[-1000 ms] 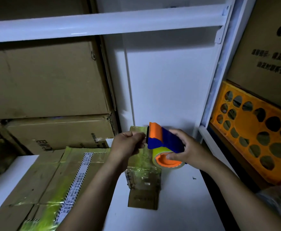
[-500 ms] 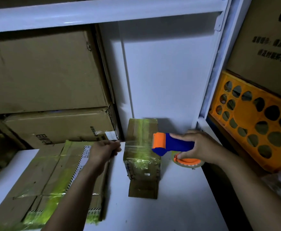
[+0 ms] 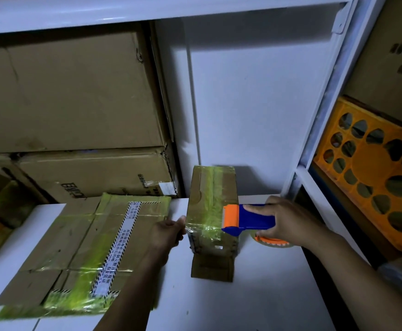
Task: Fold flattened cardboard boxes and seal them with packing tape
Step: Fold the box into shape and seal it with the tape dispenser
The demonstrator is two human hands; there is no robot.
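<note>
Though held up together over the small box (image 3: 213, 199) a second ago, now pulled apart and brought down to its two sides. With the left hand (image 3: 169, 231), pinching the free end of the tape strip (image 3: 202, 225) just beside the left upper edge of the box, thumb and fingers closed on it. With the right hand (image 3: 288, 220), gripping the blue body of the tape dispenser (image 3: 247, 217) at the right side, fingers wrapped around it, orange roll (image 3: 272, 242) low and near the white table (image 3: 254, 302). Stretched between both, lying across the near top edge of the upright box, probably touching the cardboard already. Judged from this: taping step in hand, strip laid but not yet cut or pressed flat. Beside it on the left, flattened box (image 3: 83, 247) with old yellow tape, not yet folded. Hard to tell whether stuck fully along the near face.
</note>
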